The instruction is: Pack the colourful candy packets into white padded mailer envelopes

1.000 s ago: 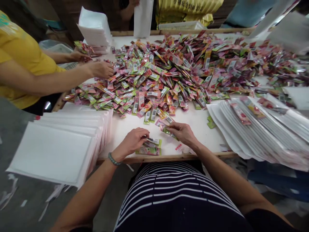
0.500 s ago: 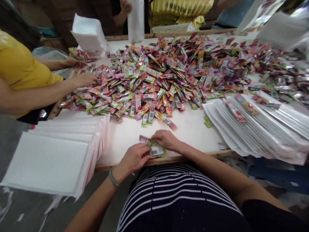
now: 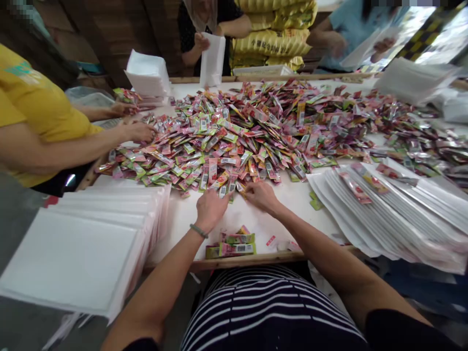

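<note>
Pink, green and orange sachets (image 3: 256, 117), glossy, heaped over the middle of the white table (image 3: 248, 214). Left hand (image 3: 212, 209) at the near edge of the heap, over barcoded sachets; fingers reach forward, a pinch can't be confirmed. Right hand (image 3: 262, 197) just beside it, fingers drawn together at the end of an orange-yellow sachet (image 3: 240, 189); gripped or only touched, cannot tell.

Small pile (image 3: 237, 248) of sachets, untouched, by the front edge, between the forearms and close to the striped shirt (image 3: 263, 297). White envelopes (image 3: 73, 258) fanned on the left, near corner past the table edge; second envelope stack (image 3: 340, 209) on the right, loose sachets (image 3: 354, 187) lying on top. Co-worker in yellow (image 3: 47, 112) has hands at the heap's left end.

Risks, my judgement: sachets overlap and look slick, so one pull could bring two along or start a small slide. Hands work close together, so fingers may get in each other's way. Small pile sits near the edge; a dragged wrist or a forward lean could push it off. Left elbow swinging out could knock the overhanging envelopes; right forearm drifting outward might shift that stack and drop its loose sachets.
</note>
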{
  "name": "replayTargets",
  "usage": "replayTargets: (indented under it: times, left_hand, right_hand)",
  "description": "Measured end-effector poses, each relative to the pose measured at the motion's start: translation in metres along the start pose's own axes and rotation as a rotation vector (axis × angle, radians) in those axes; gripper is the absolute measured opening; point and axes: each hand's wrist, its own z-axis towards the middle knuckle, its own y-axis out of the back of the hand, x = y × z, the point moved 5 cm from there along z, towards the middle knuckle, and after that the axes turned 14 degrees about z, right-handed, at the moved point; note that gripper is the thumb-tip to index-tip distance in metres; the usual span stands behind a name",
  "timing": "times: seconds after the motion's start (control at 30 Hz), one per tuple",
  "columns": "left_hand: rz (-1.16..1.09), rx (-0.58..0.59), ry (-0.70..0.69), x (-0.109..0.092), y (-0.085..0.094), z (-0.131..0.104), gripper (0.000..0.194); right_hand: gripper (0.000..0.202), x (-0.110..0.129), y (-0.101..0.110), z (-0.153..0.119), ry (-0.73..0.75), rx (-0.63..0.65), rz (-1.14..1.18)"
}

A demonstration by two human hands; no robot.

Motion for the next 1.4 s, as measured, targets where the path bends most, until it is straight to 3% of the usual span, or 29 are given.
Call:
replayTargets:
  times: [0.07, 0.17, 0.27, 0.43, 0.6, 0.77, 0.9, 1.0, 1.13, 1.2, 1.27, 1.33, 1.4]
  left_hand:
    - [0.012, -0.016, 0.006, -0.009, -0.004, 0.018, 0.063]
    - [0.011, -0.029, -0.053, -0.018, -0.011, 0.032, 0.046]
    - [-0.036, 0.019, -0.049, -0.013, -0.015, 0.033, 0.03]
    - [-0.146, 0.083, -0.004, 0.016, -0.01, 0.023, 0.022]
    - [-0.244, 0.015, -0.222, 0.029, -0.007, 0.0, 0.011]
    - [-0.068, -0.111, -0.593, -0.003, -0.004, -0.004, 0.013]
    - [0.065, -0.149, -0.715, -0.031, 0.003, 0.013, 0.023]
    - [0.087, -0.126, -0.761, -0.043, 0.006, 0.015, 0.025]
    - [0.102, -0.098, -0.848, -0.05, 0.005, -0.013, 0.016]
    - [0.105, -0.12, -0.894, -0.047, 0.007, -0.034, 0.01]
    - [0.093, -0.149, -0.917, -0.039, 0.009, -0.054, 0.007]
    - [0.044, -0.18, -0.887, -0.027, 0.012, -0.066, 0.02]
    - [-0.022, -0.212, -0.819, -0.018, 0.012, -0.069, 0.044]
  right_hand:
    - [0.015, -0.014, 0.007, -0.01, 0.004, -0.036, 0.033]
    - [0.021, -0.029, 0.016, -0.02, -0.007, -0.137, 0.047]
    - [0.029, -0.025, 0.011, -0.015, 0.031, -0.21, 0.012]
    - [0.012, -0.011, 0.003, -0.004, 0.091, -0.069, -0.022]
    - [0.014, -0.029, 0.026, -0.023, -0.025, 0.073, 0.016]
    - [0.034, -0.027, 0.019, -0.035, -0.092, 0.087, -0.151]
    - [0.021, -0.031, 0.012, -0.042, -0.183, 0.149, -0.221]
    - [0.017, -0.041, 0.025, -0.047, -0.199, 0.147, -0.063]
    - [0.018, -0.04, 0.039, -0.049, -0.217, 0.087, 0.336]
    - [0.017, -0.025, 0.036, -0.05, -0.123, 0.074, 0.298]
    - [0.013, -0.005, 0.024, -0.053, 0.03, 0.155, 0.147]
    - [0.009, 0.008, 0.009, -0.054, 0.153, 0.298, 0.09]
    - [0.017, 0.007, 0.004, -0.045, 0.146, 0.287, 0.108]
